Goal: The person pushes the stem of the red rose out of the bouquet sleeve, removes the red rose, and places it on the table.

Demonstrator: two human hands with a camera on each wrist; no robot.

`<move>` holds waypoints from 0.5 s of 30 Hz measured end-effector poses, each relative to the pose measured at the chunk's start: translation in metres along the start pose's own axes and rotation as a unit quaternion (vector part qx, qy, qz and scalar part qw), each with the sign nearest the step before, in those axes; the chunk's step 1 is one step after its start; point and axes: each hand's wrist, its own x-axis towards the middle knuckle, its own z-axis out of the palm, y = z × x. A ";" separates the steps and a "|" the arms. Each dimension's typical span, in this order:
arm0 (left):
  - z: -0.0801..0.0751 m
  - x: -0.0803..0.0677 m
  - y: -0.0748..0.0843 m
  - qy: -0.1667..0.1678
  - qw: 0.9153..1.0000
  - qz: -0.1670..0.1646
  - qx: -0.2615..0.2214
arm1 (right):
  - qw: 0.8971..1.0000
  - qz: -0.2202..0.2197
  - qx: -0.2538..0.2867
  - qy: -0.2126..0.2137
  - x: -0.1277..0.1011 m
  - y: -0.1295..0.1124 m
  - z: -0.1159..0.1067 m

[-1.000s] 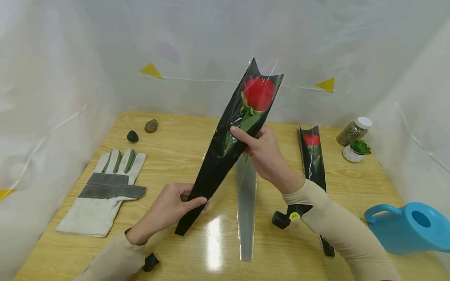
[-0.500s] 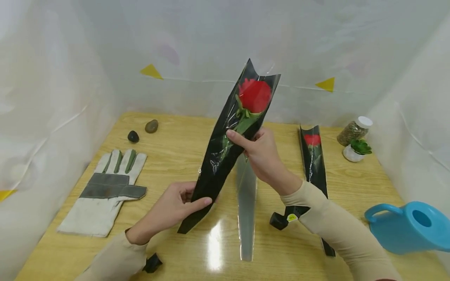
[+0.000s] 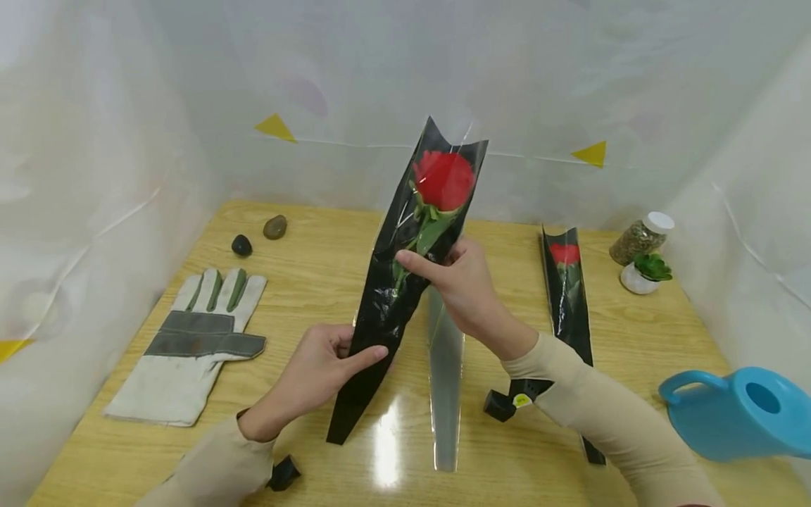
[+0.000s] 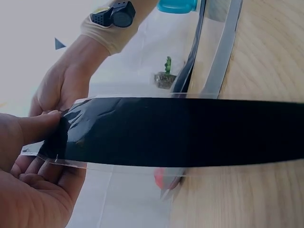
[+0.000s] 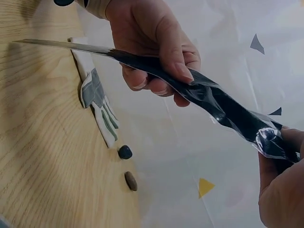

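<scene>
A red rose in a black-backed clear sleeve is raised above the table, leaning with its bloom up and to the right. My left hand grips the narrow lower part, thumb on the front. Higher up, my right hand holds the sleeve below the bloom, its thumb across the clear front. Both hands show around the wrap in the right wrist view, where the sleeve looks creased. Beneath it lies a grey-backed sleeve; its upper part is hidden in the head view, but a red patch shows in the left wrist view.
Another black-wrapped rose lies to the right, partly under the right sleeve. A blue watering can, a small potted plant and a jar stand farther right. A work glove and two stones lie left.
The held rose has moved left and slightly down and stands more upright. Both hands keep their grip; the right hand has shifted left with it.
</scene>
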 end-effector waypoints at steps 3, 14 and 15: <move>-0.001 0.000 -0.001 -0.002 1.000 -0.001 0.003 | 1.000 -0.004 -0.008 -0.001 -0.001 0.001 0.000; -0.010 0.003 -0.001 -0.003 1.000 0.002 -0.009 | 0.999 -0.037 -0.006 -0.002 -0.011 0.002 0.001; -0.011 0.003 -0.001 -0.003 1.000 0.002 -0.007 | 0.999 -0.039 -0.006 -0.003 -0.012 0.003 0.001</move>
